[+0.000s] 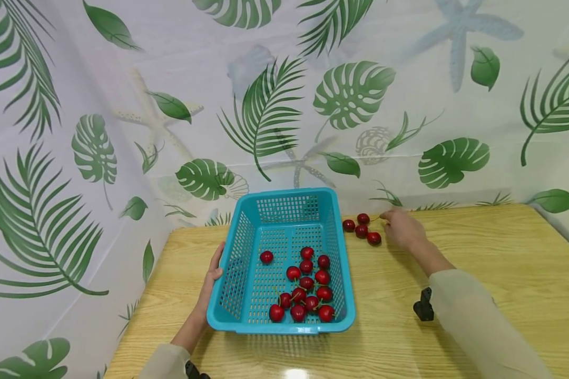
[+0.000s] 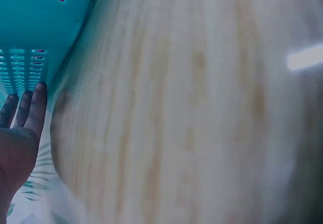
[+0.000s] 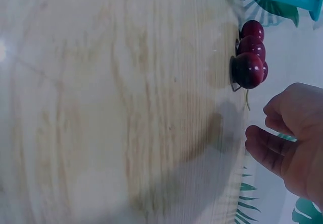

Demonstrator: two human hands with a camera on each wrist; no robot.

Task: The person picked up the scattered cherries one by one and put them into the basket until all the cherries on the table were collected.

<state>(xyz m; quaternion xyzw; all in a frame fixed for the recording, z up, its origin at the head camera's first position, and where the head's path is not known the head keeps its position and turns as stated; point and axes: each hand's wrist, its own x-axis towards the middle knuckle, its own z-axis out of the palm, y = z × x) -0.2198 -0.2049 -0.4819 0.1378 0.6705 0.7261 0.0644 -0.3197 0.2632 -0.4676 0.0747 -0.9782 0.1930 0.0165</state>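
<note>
A blue plastic basket (image 1: 346, 295) holds several red cherries (image 1: 306, 283), mostly bunched toward its near right part, with one apart on the left. My left hand (image 1: 212, 273) lies along the basket's left outer side; the left wrist view shows its fingers (image 2: 36, 108) straight against the perforated wall. Right of the basket, several stemmed cherries (image 1: 361, 230) sit grouped on the table. Just beside them is my right hand (image 1: 404, 227). In the right wrist view its fingertips (image 3: 252, 133) are a little apart, near a thin cherry stem (image 3: 247, 100), with nothing visible between them.
The light wood table (image 1: 493, 252) extends right and in front of the basket. A white cloth (image 1: 275, 105) printed with leaves and starfish hangs behind it and along the left side. Black wrist straps show at both sleeves.
</note>
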